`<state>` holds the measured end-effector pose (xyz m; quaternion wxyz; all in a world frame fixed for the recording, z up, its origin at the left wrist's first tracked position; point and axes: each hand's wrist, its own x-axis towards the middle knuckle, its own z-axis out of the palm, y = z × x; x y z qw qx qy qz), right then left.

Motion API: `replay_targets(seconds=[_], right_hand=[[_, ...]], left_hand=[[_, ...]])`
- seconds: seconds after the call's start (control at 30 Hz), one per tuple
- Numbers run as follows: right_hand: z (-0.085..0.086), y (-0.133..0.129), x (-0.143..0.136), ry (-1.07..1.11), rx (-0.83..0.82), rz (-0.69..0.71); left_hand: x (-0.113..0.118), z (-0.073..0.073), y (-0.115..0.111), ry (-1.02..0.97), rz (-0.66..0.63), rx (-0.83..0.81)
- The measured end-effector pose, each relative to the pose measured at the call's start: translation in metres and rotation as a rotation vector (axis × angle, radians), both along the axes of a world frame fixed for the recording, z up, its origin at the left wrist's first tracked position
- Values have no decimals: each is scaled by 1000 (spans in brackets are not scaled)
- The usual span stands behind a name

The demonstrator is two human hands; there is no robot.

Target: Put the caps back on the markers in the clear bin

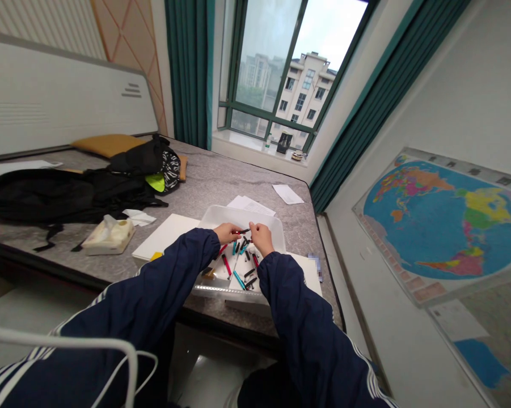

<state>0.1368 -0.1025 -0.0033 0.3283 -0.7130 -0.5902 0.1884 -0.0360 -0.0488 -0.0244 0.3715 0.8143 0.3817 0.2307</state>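
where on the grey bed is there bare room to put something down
The widest free patch of the bed lies between the patterned bundle, the windowsill and the lone sheet. A smaller one lies between that sheet and the tray. Crowded: the tray, with pen pieces below the left hand and right hand, and the bed's left, around the black bag.

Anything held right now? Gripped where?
Yes, a slim, dark pen-like piece: left hand pinches one end, right hand the other. Too small to tell whether it's one part or two joined.
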Motion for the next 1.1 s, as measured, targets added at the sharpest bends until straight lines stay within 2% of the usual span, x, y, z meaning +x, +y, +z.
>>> replay_targets(seconds=[0.13,0.3,0.57,0.7,0.9,1.1], right_hand=[[-3,1,2,24,-34,1],[-9,7,2,122,-41,26],[-12,9,-1,202,-53,67],[-12,9,-1,200,-53,70],[-13,10,0,220,-28,67],[-12,9,0,260,-18,37]], left_hand=[[1,8,-3,-41,-2,46],[1,13,-7,-102,53,148],[3,21,-13,-19,57,125],[3,22,-14,-5,102,168],[0,20,-15,1,47,204],[2,19,-8,90,121,219]])
